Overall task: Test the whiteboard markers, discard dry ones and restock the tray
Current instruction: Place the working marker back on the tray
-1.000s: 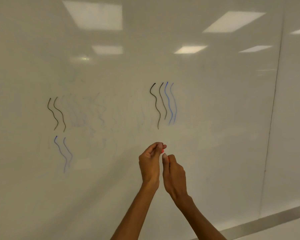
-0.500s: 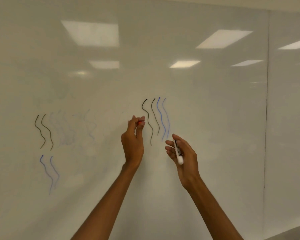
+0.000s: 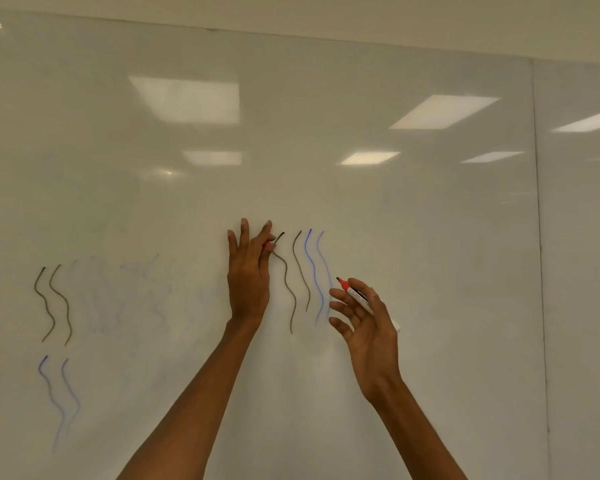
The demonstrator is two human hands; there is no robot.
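Observation:
A large whiteboard (image 3: 413, 237) fills the view. My right hand (image 3: 366, 323) holds an uncapped red marker (image 3: 357, 295), its white barrel between thumb and fingers and its red tip pointing up-left, close to the blue test lines. My left hand (image 3: 248, 271) is raised against the board with its outer fingers straight, pinching the small red cap (image 3: 267, 244) between thumb and a finger. Black wavy lines (image 3: 291, 282) and blue wavy lines (image 3: 314, 275) run between the two hands.
More black wavy lines (image 3: 52, 303) and blue wavy lines (image 3: 58, 400) sit at the left of the board, with faint erased smudges (image 3: 118, 289) beside them. A vertical panel seam (image 3: 539, 237) runs down the right side. Ceiling lights reflect in the board.
Both hands rose and moved apart after pulling the cap off the marker. The right hand turned the marker so its red tip now points up toward the board. The view tilted upward.

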